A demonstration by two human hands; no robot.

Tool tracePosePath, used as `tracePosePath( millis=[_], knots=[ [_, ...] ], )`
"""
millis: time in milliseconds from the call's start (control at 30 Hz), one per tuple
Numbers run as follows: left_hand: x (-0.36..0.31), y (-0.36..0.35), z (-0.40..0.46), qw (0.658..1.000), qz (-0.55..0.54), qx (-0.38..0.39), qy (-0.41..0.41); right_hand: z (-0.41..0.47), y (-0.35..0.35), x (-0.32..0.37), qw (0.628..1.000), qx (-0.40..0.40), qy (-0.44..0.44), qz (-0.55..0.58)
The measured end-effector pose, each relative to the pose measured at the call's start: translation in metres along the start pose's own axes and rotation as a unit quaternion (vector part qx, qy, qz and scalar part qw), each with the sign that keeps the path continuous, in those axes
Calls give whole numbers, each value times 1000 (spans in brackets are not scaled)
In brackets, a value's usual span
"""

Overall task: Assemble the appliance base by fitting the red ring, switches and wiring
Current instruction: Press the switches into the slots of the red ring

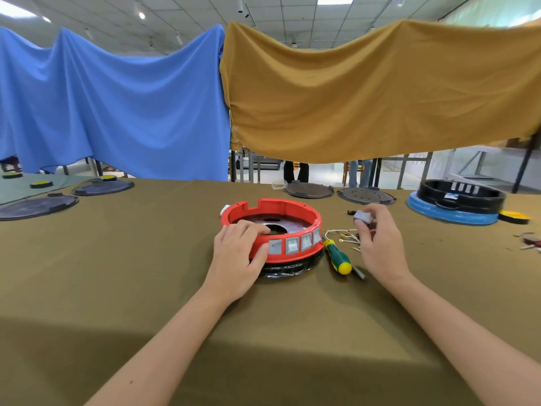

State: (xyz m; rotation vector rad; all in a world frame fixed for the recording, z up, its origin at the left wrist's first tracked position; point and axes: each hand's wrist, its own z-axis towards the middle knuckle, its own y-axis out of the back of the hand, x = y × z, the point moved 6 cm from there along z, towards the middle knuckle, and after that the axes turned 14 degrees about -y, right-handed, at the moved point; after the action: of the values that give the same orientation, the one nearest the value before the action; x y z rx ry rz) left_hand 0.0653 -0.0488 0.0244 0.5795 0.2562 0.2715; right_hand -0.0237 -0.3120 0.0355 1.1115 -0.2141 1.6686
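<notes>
head view: left hand (237, 259) fingers round red ring (275, 230), black base mostly hidden; right hand (377, 244) fingers pinching half-covered switch (364, 216)

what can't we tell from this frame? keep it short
- Head view: whether the grey switch has terminals or wires on it; the right hand covers its underside.
- Leftmost slot of the red ring: partly covered by the left hand, so its seating is unclear.
- Black base under the ring: mostly hidden by the ring.
- Wire terminals beside the screwdriver: too small to count.
</notes>
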Motion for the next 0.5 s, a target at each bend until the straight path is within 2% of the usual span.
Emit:
tracePosePath(
  millis=[233,367,500],
  knots=[
    [4,2,2,999,-25,-18,18,-54,-35,89,981,96,135,101],
    [2,4,1,998,-46,-22,24,-75,-60,91,980,125,136,76],
    [-8,8,3,998,-46,-29,-6,-73,-61,81,984,123,109,73]
  ],
)
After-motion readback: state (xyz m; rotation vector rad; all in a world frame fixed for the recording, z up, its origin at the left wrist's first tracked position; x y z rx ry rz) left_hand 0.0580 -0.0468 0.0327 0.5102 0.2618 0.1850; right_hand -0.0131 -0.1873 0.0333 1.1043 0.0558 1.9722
